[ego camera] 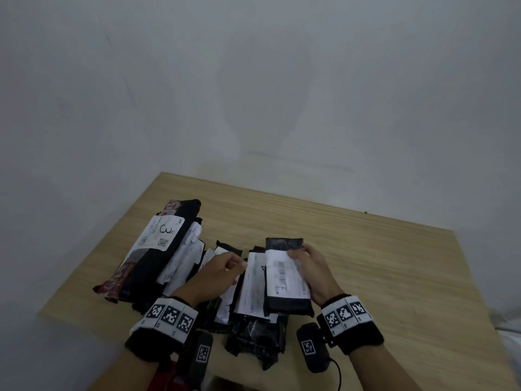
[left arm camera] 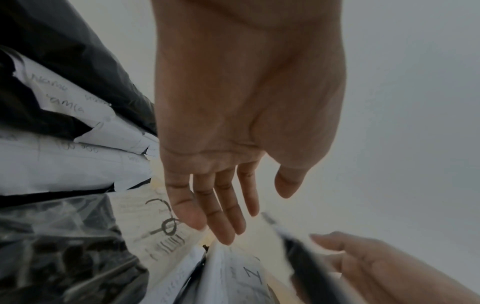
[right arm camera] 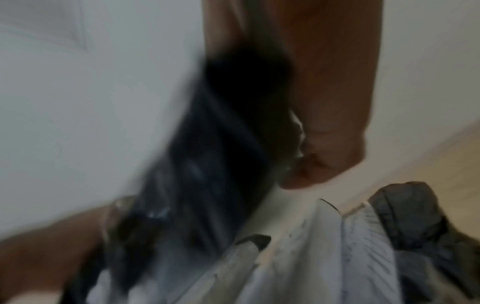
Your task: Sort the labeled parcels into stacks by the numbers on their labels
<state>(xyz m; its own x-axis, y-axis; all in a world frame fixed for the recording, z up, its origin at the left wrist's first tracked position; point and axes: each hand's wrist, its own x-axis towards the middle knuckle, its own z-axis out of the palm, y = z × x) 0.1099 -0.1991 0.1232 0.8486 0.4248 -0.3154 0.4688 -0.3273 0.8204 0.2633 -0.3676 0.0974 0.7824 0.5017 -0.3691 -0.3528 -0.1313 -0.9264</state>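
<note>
A heap of black plastic parcels with white labels lies on the wooden table (ego camera: 366, 263). My right hand (ego camera: 307, 263) grips a black parcel (ego camera: 284, 277) by its right edge, tilted up above the heap; its white barcode label faces me. In the blurred right wrist view this parcel (right arm camera: 207, 154) runs dark along my palm. My left hand (ego camera: 225, 266) hovers over the heap's middle with straight fingers (left arm camera: 221, 216), holding nothing. Under it lies a labeled parcel (ego camera: 253, 283). At the far left a long parcel (ego camera: 158, 249) carries a label marked 3 (ego camera: 166, 228).
The table's right half and far strip are bare wood. A grey wall (ego camera: 253, 80) rises right behind the table. The table's left edge (ego camera: 98, 249) runs close to the long parcel. More black parcels (ego camera: 253, 340) lie at the near edge.
</note>
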